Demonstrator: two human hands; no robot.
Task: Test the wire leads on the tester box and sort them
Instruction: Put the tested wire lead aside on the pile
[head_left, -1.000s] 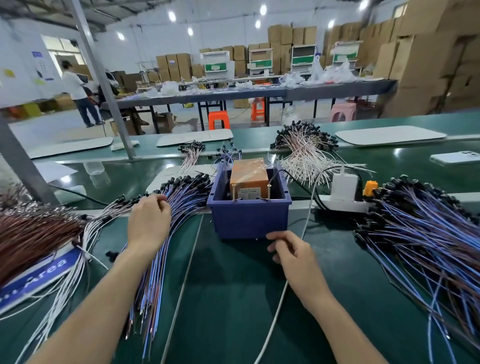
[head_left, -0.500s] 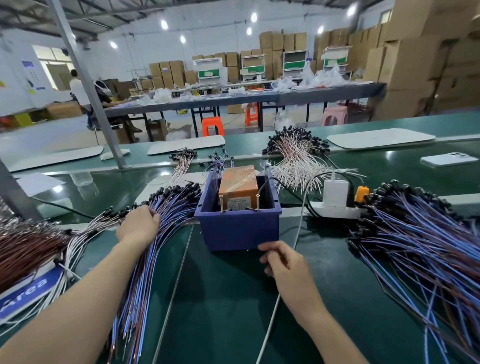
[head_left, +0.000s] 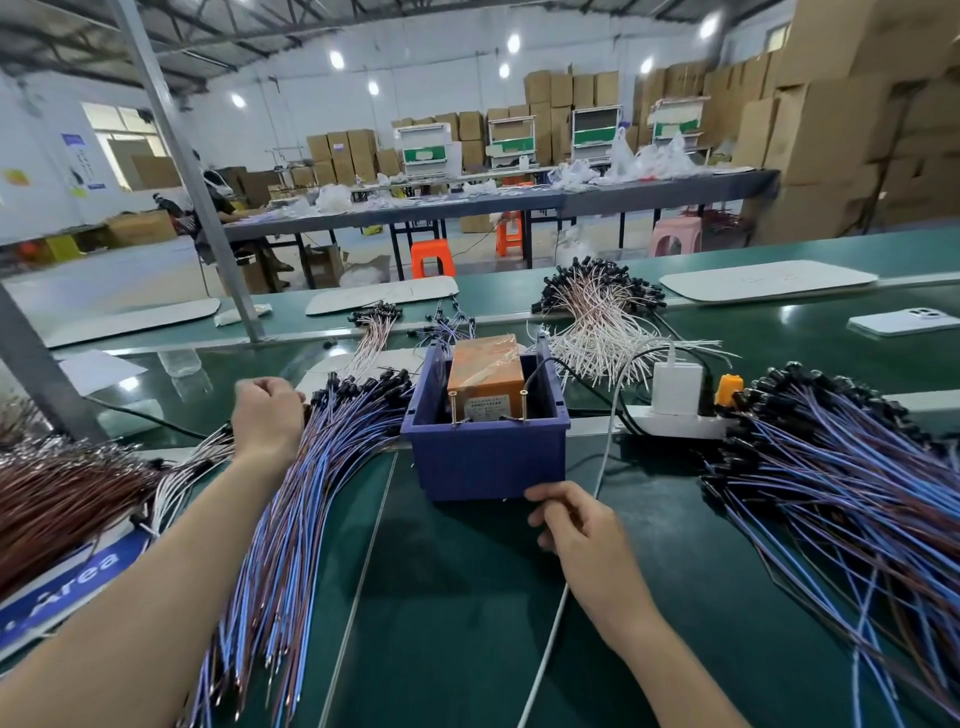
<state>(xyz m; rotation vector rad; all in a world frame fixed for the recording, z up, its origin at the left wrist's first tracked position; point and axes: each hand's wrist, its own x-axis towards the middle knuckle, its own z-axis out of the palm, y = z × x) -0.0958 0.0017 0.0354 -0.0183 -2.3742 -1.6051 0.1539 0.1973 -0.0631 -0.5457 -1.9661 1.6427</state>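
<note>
An orange tester box (head_left: 485, 371) sits in a blue bin (head_left: 488, 460), with two brass screw posts (head_left: 523, 405) at its front. My left hand (head_left: 267, 415) is curled at the black connector ends of a long bundle of blue and brown wire leads (head_left: 291, 530) left of the bin and grips some of them. My right hand (head_left: 576, 525) rests on the green table just in front of the bin's right corner, its fingers loosely curled and its index tip touching the bin's lower edge. A second heap of blue leads (head_left: 831, 478) lies to the right.
A white power strip (head_left: 675, 423) with a charger and an orange plug lies right of the bin; its white cable (head_left: 545, 639) runs under my right hand. Brown wires (head_left: 62, 493) and white leads (head_left: 176, 475) lie left, pale leads (head_left: 597, 322) behind, a phone (head_left: 904, 322) far right.
My left hand slid left and away along the bundle to its connector ends and curled tighter. My right hand stayed in front of the bin, shifting slightly right.
</note>
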